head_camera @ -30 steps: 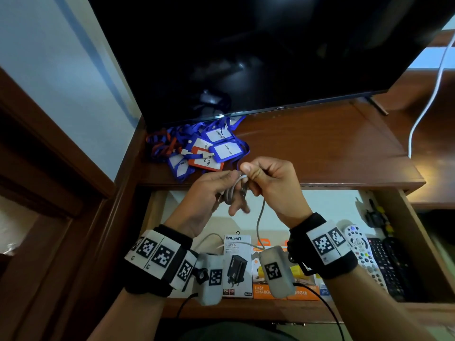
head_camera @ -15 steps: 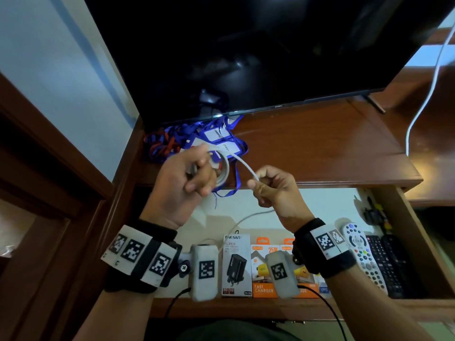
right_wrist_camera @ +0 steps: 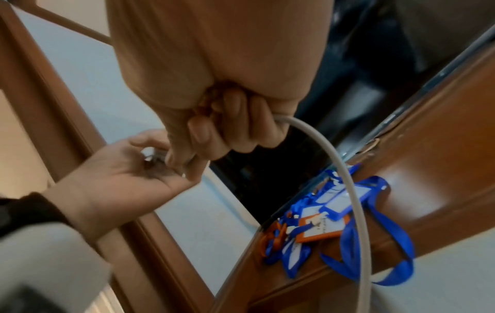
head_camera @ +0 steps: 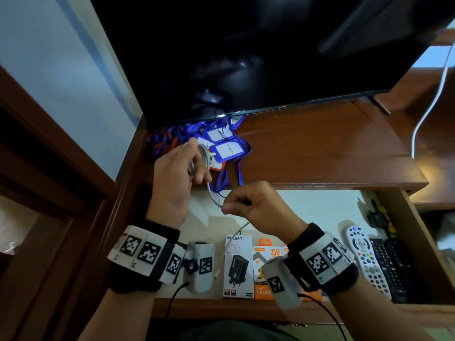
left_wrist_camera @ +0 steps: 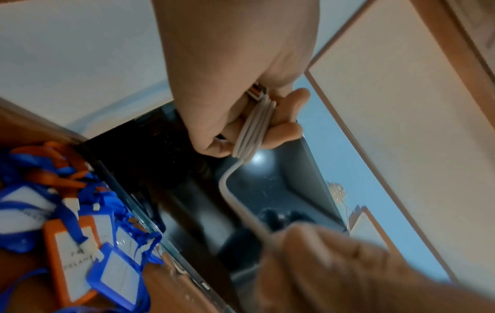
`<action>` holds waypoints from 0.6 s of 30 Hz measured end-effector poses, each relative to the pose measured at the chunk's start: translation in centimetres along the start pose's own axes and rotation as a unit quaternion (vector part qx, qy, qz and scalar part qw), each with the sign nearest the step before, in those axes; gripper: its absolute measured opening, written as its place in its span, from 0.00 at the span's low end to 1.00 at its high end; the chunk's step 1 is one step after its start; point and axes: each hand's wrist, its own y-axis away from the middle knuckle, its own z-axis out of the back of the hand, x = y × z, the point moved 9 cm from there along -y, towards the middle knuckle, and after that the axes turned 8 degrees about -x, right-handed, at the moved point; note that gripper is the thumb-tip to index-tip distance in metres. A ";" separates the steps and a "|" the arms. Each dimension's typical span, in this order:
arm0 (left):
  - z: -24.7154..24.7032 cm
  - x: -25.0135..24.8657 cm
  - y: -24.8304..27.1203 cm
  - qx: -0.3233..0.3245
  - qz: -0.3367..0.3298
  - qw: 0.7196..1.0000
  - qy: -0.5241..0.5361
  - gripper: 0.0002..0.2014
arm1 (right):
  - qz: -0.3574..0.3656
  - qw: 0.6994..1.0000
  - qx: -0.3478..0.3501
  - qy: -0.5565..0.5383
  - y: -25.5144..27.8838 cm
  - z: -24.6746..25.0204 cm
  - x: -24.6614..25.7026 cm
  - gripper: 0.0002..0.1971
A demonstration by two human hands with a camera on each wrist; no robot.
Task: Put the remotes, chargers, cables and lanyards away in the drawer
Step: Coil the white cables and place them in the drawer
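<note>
Above the open drawer, nearest us, our right hand pinches the loose run of the white cable. Just beyond, our left hand grips the wound coil. We feed each turn snug and even beside the last, keeping the tail taut. Past the drawer, on the shelf, the lanyards wait.

Home living room: flat-screen television on wooden cabinet, open drawer holding remote controls, boxed chargers.
</note>
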 end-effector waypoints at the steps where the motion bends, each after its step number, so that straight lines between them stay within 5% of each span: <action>1: -0.1 -0.2 0.2 -0.001 -0.018 0.999 -0.034 0.20 | 0.008 1.000 0.005 0.004 -0.1 0.1 0.4 0.05; 6: -0.5 -0.8 0.7 0.006 -0.061 0.995 -0.078 0.18 | 0.041 0.998 0.027 0.028 -0.7 0.9 1.8 0.07; 18: -1.8 2.1 0.3 0.062 -0.054 0.986 -0.143 0.19 | -0.003 0.997 0.052 -0.051 -0.7 1.6 1.1 0.09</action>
